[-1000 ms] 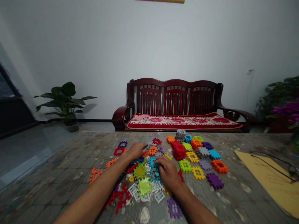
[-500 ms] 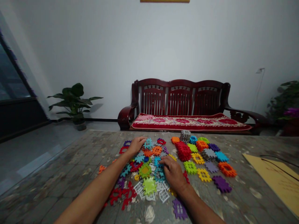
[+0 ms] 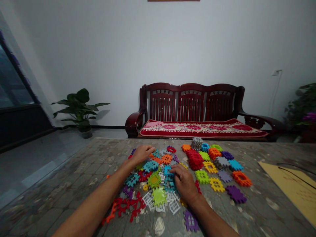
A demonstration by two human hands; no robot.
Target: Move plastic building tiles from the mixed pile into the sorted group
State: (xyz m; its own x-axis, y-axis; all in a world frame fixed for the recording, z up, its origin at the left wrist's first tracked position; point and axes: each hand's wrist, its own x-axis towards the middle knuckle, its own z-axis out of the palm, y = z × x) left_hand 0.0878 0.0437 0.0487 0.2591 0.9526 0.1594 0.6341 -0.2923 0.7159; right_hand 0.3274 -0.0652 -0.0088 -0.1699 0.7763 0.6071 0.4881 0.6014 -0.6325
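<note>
Two hands work over a pile of interlocking plastic pieces on the table [image 3: 81,187]; the left hand [image 3: 144,152] lies at the far-left part of the pile, its fingers extended toward a teal piece [image 3: 156,153]; whether it grips anything cannot be told. The right hand [image 3: 183,179] is at the right side of the pile, fingers curled, fingertips at a blue piece [image 3: 167,170]; whether the piece is grasped or only touched cannot be told.

A lime piece [image 3: 159,196] lies at the pile's near side, white lattices [image 3: 174,206] around it; red pieces [image 3: 130,204] lie to its left; a purple piece [image 3: 191,221] lies beside the right forearm, toward the table's near edge.

Right of the pile stand a red stack [image 3: 195,160] and, close to the table's far edge, a grey stack [image 3: 197,144]; orange, yellow, green, blue and purple pieces are set around them; a tan sheet [image 3: 291,187] lies toward the right edge; a bench [image 3: 190,107] stands beyond the far edge.
</note>
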